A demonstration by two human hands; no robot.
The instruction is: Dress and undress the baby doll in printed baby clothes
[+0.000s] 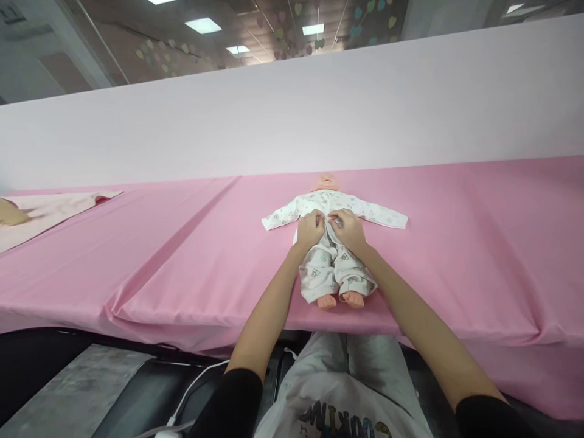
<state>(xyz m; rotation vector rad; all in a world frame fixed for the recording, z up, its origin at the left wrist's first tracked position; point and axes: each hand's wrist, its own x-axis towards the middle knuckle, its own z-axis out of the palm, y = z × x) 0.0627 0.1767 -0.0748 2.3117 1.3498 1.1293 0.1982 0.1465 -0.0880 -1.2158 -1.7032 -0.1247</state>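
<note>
A baby doll [326, 182] lies on its back on the pink sheet, head toward the wall and bare feet toward me. It wears a white patterned baby top [381, 214] with both sleeves spread wide, and matching trousers [318, 274]. At the doll's middle, my left hand [311, 227] pinches the front of the top. Close beside it, my right hand [347, 230] pinches the same front from the other side, fingers bent inward. The fingertips nearly meet, and whatever fastening lies between them is too small to make out.
The pink sheet [182, 255] covers the table, with raised creases. A pale cloth [50, 210] with a yellowish object [11, 213] lies at far left. A white wall [292, 121] rises behind the table. A white cable [196, 383] runs over the black seat below.
</note>
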